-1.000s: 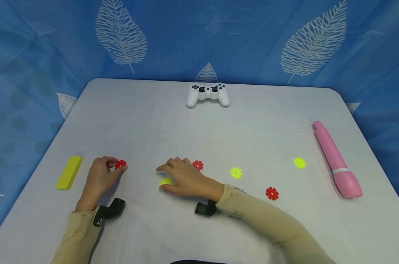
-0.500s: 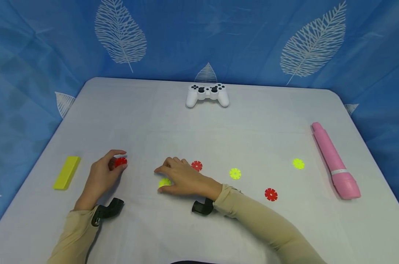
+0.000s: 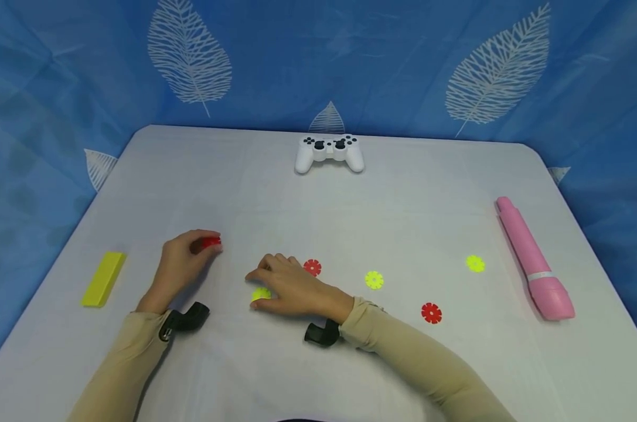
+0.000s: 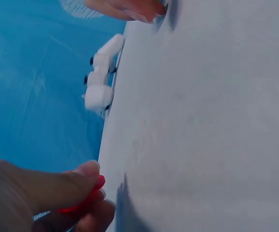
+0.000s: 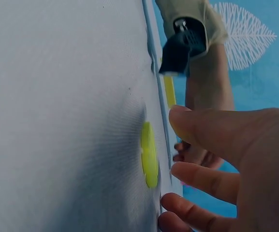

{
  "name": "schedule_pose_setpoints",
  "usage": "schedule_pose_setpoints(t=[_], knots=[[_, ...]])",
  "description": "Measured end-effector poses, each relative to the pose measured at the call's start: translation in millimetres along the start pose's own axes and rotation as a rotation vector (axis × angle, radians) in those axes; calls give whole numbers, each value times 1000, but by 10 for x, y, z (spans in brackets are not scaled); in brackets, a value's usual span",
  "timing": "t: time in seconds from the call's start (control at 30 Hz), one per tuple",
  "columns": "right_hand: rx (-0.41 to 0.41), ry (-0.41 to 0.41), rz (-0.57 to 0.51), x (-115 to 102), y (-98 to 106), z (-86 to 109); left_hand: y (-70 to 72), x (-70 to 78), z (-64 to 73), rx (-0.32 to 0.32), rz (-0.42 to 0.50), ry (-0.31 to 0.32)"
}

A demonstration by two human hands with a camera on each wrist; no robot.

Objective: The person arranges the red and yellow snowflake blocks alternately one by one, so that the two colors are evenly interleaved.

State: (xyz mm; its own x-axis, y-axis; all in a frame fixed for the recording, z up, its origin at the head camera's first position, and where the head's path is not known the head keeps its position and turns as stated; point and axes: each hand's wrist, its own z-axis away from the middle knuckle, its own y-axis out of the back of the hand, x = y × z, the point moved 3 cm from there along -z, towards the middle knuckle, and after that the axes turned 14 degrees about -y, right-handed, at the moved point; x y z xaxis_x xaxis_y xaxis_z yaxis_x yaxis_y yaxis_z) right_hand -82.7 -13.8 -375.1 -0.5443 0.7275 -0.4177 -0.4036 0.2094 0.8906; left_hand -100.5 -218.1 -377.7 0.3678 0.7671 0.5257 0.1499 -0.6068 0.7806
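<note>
— What's laid out, biggest first?

— The pale tabletop point(image 3: 318, 193) before a blue leaf-print curtain point(image 3: 75, 88). At the right edge lies a long pink wand point(image 3: 529, 258), at the far middle a white game controller point(image 3: 329, 152), at the left a yellow block point(image 3: 103, 278). Then the small toothed discs: a red one point(image 3: 312, 267) just right of the right hand, a yellow one point(image 3: 374, 279) further right, another yellow point(image 3: 474, 263) near the wand, and a red one point(image 3: 431, 312) nearer the person.

— And the hands?

— The left hand point(image 3: 183, 261) is raised off the cloth, wrist bent, thumb and fingers point(image 4: 57, 186) pinching a red disc point(image 3: 211, 241) by its edge, so that disc is in the air at the left middle. The right hand point(image 3: 292, 287) rests palm down, forearm slanting in from the near right. Its fingers point(image 5: 212, 133) are loosely bent over a yellow disc point(image 3: 261, 293) that lies flat on the cloth; in the wrist view none of them seems to grasp it yet.

— What could go wrong?

— I'd judge the flat yellow disc is the risk: thin, flush with soft cloth, it may skid away or bunch the fabric when fingertips try its rim. The red one, held only at its edge, could twist out of the pinch.
</note>
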Motion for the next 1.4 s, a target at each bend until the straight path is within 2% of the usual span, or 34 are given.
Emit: schedule_pose_setpoints(t=[0.4,0.63,0.8,1.07,1.4], knots=[[-17,23,12,-17,-5,4,-358,83,-591,-56,141,-14],[-3,35,23,-8,-25,5,-548,80,-824,-98,184,1],[-1,44,22,11,-45,14,-609,94,-890,-134,191,-1],[3,47,13,33,-45,40,-619,138,-929,-216,128,-64],[2,43,14,50,-49,45,-581,235,-870,-357,19,-41]])
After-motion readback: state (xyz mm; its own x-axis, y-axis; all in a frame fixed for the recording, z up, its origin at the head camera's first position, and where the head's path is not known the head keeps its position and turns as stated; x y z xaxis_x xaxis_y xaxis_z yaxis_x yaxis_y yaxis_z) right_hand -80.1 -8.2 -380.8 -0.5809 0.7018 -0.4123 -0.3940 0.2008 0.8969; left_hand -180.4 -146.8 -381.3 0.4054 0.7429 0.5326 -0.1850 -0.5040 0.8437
